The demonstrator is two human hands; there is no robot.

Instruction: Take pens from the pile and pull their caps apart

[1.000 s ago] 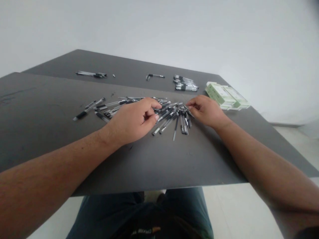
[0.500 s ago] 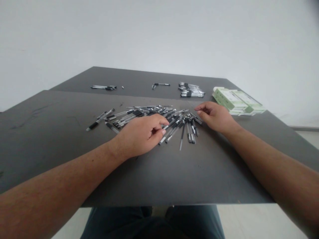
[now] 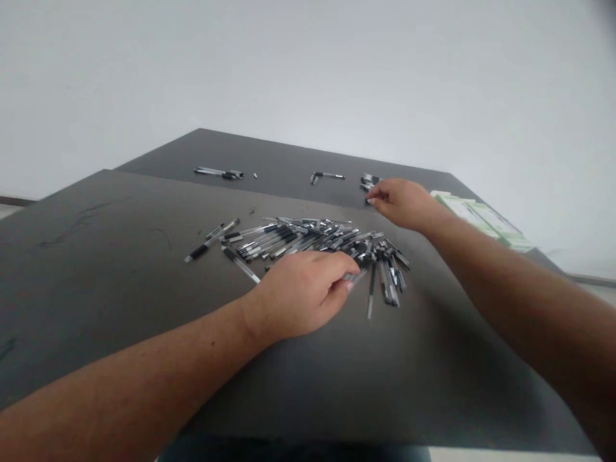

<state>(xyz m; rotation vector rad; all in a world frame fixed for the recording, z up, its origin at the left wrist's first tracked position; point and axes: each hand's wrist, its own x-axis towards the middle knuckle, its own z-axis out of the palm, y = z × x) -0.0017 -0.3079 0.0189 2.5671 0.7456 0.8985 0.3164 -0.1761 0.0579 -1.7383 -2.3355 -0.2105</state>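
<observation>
My left hand [image 3: 308, 292] is at the near side of a heap of pens [image 3: 289, 239] with clear barrels and black grips. Its thumb and forefinger are closed on a pen [image 3: 355, 278], of which only a short clear part shows. My right hand [image 3: 402, 204] reaches over a smaller stack of pens [image 3: 370, 178] at the back right and hides most of it. Its fingertips pinch together at the dark end of a pen [image 3: 367, 201]; the rest of that pen is hidden under the hand.
Green and white boxes [image 3: 481, 215] lie to the right, partly behind my right forearm. Several pens [image 3: 219, 172] lie at the back left beside a small white piece [image 3: 255, 175]. Another pen [image 3: 331, 175] with small parts is at the back middle. A wall [image 3: 308, 77] rises behind the table.
My right hand has moved from the right end of the heap out to the stack at the back. My left hand has shifted right and nearer. The view has tilted slightly.
</observation>
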